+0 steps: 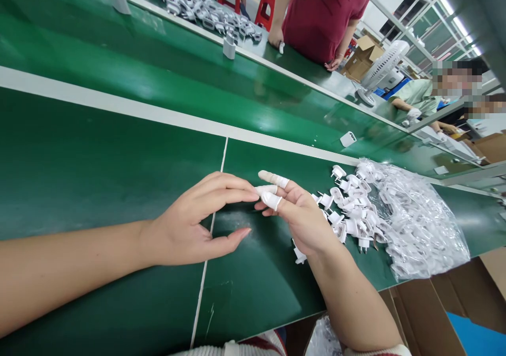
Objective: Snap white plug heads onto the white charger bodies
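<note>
My left hand [205, 216] is over the green table [118, 187], thumb apart from the other fingers and nothing held. Its fingertips meet the covered fingertips of my right hand [296, 211]. White finger covers [272, 200] sit on the thumb and two fingers of my right hand. That hand's fingers are spread, and no object shows in them. Right of it lies a loose pile of white plug adapters [356, 208], with one adapter [299, 253] close to my right wrist. Beside the pile is a clear plastic bag [427, 229] full of white pieces.
A green conveyor belt [158, 82] runs beyond the table's white edge, carrying scattered white adapters [348, 139]. Across it stand a person in a red shirt [324, 13], more white parts [197, 8] and a fan [383, 66]. Cardboard boxes [422, 314] are at the lower right.
</note>
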### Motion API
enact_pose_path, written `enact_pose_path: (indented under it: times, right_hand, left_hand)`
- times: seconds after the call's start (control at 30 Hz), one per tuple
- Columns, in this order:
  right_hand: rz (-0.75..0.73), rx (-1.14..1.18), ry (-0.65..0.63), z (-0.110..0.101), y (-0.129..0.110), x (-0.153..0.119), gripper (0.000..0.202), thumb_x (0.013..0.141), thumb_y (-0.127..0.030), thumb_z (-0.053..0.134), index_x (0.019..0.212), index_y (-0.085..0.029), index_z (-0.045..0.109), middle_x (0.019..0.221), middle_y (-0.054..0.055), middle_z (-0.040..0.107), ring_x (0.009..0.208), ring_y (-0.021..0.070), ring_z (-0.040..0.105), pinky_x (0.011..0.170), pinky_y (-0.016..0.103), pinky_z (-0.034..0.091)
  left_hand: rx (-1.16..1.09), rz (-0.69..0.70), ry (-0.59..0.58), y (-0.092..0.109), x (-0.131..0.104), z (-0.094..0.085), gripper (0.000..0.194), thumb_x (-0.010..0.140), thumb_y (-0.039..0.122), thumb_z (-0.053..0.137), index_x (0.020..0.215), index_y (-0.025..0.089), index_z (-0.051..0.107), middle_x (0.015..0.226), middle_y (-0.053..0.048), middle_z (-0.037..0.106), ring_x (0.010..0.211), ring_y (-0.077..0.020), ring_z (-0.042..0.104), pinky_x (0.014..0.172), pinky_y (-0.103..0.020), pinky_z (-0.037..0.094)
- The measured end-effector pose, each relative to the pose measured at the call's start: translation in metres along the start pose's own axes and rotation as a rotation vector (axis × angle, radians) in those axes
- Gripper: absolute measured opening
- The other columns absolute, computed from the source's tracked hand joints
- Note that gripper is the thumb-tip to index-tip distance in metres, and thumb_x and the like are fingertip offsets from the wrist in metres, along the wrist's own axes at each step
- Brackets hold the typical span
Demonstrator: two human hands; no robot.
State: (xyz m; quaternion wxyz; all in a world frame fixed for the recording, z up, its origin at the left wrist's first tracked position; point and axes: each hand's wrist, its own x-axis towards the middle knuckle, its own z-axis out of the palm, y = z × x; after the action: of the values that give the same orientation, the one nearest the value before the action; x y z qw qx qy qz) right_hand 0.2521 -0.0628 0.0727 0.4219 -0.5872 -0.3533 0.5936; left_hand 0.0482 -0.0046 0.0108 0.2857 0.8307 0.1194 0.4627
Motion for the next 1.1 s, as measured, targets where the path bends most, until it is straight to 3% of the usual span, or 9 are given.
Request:
enact_pose_path:
  times: [0.37, 0.53, 0.83, 0.93, 1.1]
  right_hand:
    - [-0.07, -0.015, -0.057, -0.0019, 0.0056, 0.0008, 0.06, 0.072, -0.016, 0.072, 0.131, -0.024, 0.064, 0.113, 0.003, 0.077, 0.094, 0.0173, 0.071, 0.094, 0.037, 0.057]
    - [-0.079, -0.015, -0.084, -0.0006, 0.0076, 0.0, 0.066, 0.066, -0.013, 0.069, 0.131, -0.025, 0.064, 0.112, 0.003, 0.075, 0.092, 0.0164, 0.069, 0.083, 0.032, 0.057]
    - [-0.078, -0.04, -0.059, 0.0019, 0.0061, -0.0022, 0.069, 0.065, -0.015, 0.079, 0.131, -0.026, 0.063, 0.11, 0.002, 0.074, 0.092, 0.017, 0.071, 0.088, 0.035, 0.061]
    - [-0.097, -0.052, -0.066, 0.0011, 0.0065, -0.0019, 0.068, 0.067, -0.016, 0.081, 0.133, -0.026, 0.063, 0.109, 0.002, 0.073, 0.092, 0.0158, 0.071, 0.09, 0.034, 0.06]
    - [-0.18, -0.179, -0.062, -0.0007, 0.0092, -0.0015, 0.067, 0.071, -0.025, 0.085, 0.134, -0.026, 0.063, 0.115, 0.004, 0.074, 0.098, 0.0185, 0.072, 0.09, 0.037, 0.059]
  left_hand:
    - [0.035, 0.057, -0.03, 0.0003, 0.0, -0.0002, 0.048, 0.089, 0.014, 0.075, 0.134, 0.019, 0.06, 0.124, -0.012, 0.068, 0.116, -0.0238, 0.064, 0.102, -0.041, 0.055]
    - [0.068, 0.109, -0.069, 0.0008, -0.0001, -0.0009, 0.053, 0.09, 0.013, 0.073, 0.14, 0.02, 0.058, 0.125, -0.012, 0.067, 0.117, -0.0248, 0.064, 0.102, -0.042, 0.055]
    - [0.17, 0.191, -0.245, -0.0015, -0.0032, 0.0011, 0.06, 0.091, 0.017, 0.068, 0.149, 0.024, 0.052, 0.148, -0.017, 0.055, 0.139, -0.0322, 0.051, 0.113, -0.053, 0.049]
    - [0.186, 0.21, -0.211, -0.001, -0.0039, 0.0005, 0.059, 0.09, 0.014, 0.068, 0.147, 0.022, 0.053, 0.146, -0.016, 0.057, 0.139, -0.0314, 0.05, 0.114, -0.051, 0.048]
    - [0.228, 0.218, -0.053, 0.0011, -0.0039, -0.001, 0.057, 0.084, 0.01, 0.072, 0.138, 0.024, 0.061, 0.134, -0.01, 0.067, 0.129, -0.0284, 0.06, 0.111, -0.045, 0.053]
